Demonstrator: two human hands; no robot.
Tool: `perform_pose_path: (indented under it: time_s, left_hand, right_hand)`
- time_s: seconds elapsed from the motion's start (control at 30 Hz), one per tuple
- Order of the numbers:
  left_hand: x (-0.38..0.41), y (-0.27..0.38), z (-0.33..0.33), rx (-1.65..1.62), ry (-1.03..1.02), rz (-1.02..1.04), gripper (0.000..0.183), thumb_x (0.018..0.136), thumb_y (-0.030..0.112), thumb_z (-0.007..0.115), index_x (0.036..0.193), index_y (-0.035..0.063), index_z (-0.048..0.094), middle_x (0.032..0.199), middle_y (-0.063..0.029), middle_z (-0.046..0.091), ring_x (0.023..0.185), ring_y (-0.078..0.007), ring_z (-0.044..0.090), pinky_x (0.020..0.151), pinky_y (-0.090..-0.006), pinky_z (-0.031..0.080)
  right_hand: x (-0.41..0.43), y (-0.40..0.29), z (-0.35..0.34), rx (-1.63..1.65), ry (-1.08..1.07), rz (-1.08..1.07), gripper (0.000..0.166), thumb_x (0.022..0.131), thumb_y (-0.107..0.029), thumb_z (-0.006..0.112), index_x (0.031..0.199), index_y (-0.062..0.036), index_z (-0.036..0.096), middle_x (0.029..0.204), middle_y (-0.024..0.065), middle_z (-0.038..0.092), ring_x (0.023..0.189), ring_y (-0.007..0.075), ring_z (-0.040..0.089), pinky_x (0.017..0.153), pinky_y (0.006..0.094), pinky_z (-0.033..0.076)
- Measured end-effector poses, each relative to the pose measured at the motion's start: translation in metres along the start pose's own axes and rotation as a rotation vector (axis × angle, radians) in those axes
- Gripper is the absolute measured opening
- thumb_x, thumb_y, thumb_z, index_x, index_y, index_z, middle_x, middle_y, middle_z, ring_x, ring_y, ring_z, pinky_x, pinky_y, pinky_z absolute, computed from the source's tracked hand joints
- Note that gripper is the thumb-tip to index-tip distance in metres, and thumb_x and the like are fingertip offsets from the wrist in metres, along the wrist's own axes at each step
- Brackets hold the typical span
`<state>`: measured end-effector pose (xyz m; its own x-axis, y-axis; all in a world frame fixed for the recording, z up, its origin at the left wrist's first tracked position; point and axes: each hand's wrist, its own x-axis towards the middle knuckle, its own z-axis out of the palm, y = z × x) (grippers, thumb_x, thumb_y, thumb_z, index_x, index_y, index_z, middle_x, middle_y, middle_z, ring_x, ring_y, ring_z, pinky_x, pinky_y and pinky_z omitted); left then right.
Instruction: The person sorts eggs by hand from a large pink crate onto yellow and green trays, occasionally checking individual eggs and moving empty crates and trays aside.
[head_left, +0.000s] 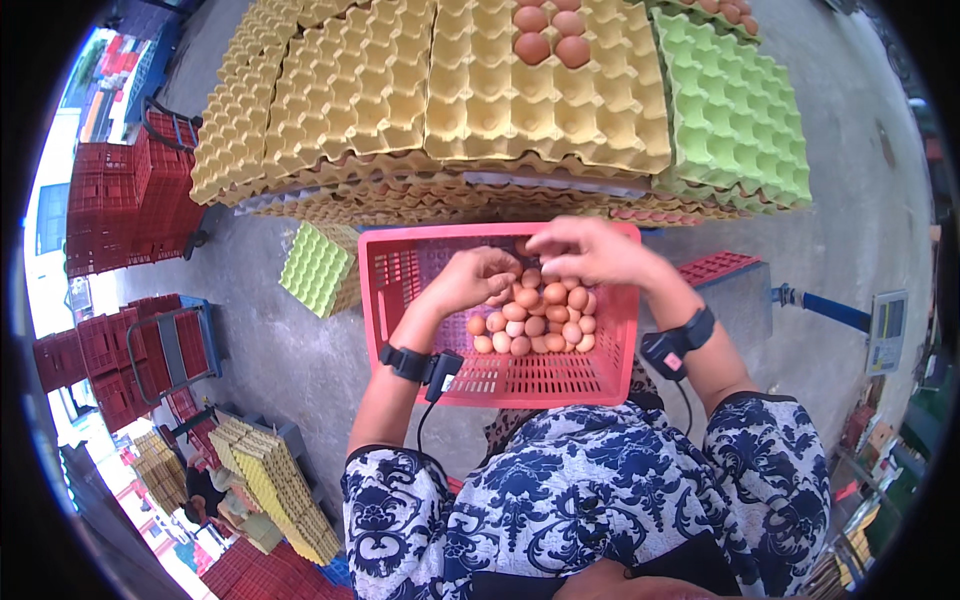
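Brown eggs (535, 325) lie in a heap inside a red plastic crate (499, 397) in front of me. My left hand (480, 276) is over the left part of the heap, fingers curled; whether it grips an egg is hidden. Over the heap's far right edge is my right hand (581, 251), slightly blurred, with its fingers spread; I cannot tell if an egg is between them. Beyond the crate, a yellow pulp egg tray (495, 105) tops a stack and bears several brown eggs (551, 34) in its far cups.
Beside that tray lie another yellow tray (352, 82) and a green tray (735, 112). A small stack with a green tray (316, 270) stands on the floor at left. Red crates (112, 202) are piled farther left. A digital scale display (888, 332) stands at right on a blue post.
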<state>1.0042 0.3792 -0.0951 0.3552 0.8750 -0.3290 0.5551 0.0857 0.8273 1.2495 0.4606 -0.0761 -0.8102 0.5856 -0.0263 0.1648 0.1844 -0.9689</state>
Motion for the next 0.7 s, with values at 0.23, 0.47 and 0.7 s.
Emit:
perform_pose_path:
  time_s: [0.23, 0.47, 0.7]
  left_hand:
    - [0.148, 0.128, -0.122, 0.668, 0.745, 0.558, 0.026, 0.081, 0.013, 0.067, 0.107, 0.0099, 0.064, 0.105, -0.0115, 0.064, 0.086, -0.0282, 0.066, 0.073, -0.0351, 0.054]
    - [0.212, 0.159, -0.145, 0.953, 0.212, 0.305, 0.028, 0.074, 0.014, 0.067, 0.100, 0.0088, 0.057, 0.090, -0.0108, 0.062, 0.081, -0.0282, 0.064, 0.068, -0.0360, 0.053]
    - [0.223, 0.166, -0.199, 0.009, 0.399, -0.075, 0.032, 0.083, 0.026, 0.070, 0.102, 0.0014, 0.065, 0.096, -0.0106, 0.064, 0.084, -0.0149, 0.064, 0.070, -0.0280, 0.053]
  right_hand:
    - [0.114, -0.059, -0.154, -0.775, 0.470, -0.135, 0.024, 0.078, -0.010, 0.068, 0.100, -0.0044, 0.058, 0.096, 0.0121, 0.061, 0.095, 0.0298, 0.060, 0.081, 0.0390, 0.052]
    - [0.124, -0.018, -0.172, -0.707, 0.474, -0.046, 0.037, 0.072, -0.009, 0.071, 0.103, -0.0059, 0.051, 0.098, 0.0127, 0.060, 0.088, 0.0337, 0.060, 0.076, 0.0410, 0.051]
    - [0.133, -0.045, -0.229, 0.487, 0.521, 0.033, 0.040, 0.083, -0.034, 0.071, 0.108, -0.0054, 0.061, 0.088, 0.0028, 0.061, 0.073, 0.0071, 0.057, 0.065, 0.0212, 0.047]
